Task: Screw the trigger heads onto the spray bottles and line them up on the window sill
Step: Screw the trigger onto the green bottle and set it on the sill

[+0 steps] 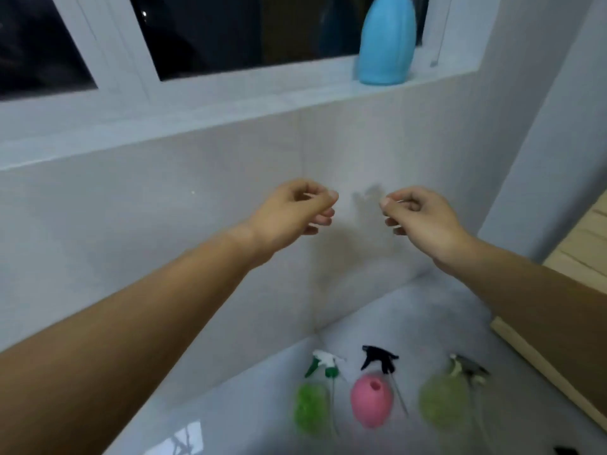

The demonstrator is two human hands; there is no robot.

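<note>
1. Both hands hang empty in front of the tiled wall, between jobs: the left hand (pixel 295 208) and right hand (pixel 423 218) have fingers loosely curled, pinching nothing.
2. The blue bottle (pixel 387 41) stands on the window sill (pixel 230 103); its top is cut off from view.
3. Below, on the white surface (pixel 427 323), 3 bottles wait: green bottle (pixel 310 408), pink bottle (pixel 371 402) with open neck, yellow-green bottle (pixel 443 402).
4. The white-green trigger head (pixel 323 364), black trigger head (pixel 377 357) and grey trigger head (pixel 468 369) lie beside them.
5. Next, I judge: reach down, take 1 bottle and its head.

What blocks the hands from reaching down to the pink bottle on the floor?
Nothing visible. Left hand and right hand hang empty above; the pink bottle stands open-necked below, black trigger head just behind it.
</note>
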